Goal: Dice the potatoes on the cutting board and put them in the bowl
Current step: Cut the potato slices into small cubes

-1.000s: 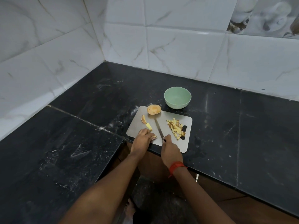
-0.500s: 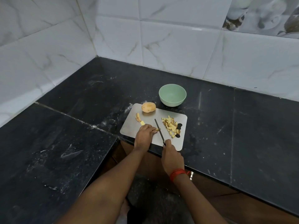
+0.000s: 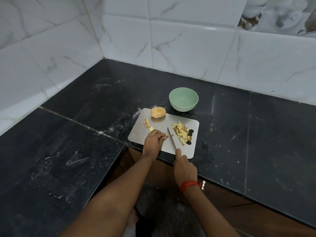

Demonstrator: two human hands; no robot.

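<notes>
With potato pinched by the left hand and knife gripped by the right hand, nearby fingertips could be nicked

The cutting board lies on the table at its near edge. The bowl stands on the table just beyond the board's far edge, toward the right. A whole potato sits on the board's far left corner, and a few potato strips lie just nearer than it. My left hand rests on the board's near left part, its fingers holding a potato piece down. The knife runs far to near just right of that piece, with its handle in my right hand at the board's near edge. The diced pile lies right of the blade.
</notes>
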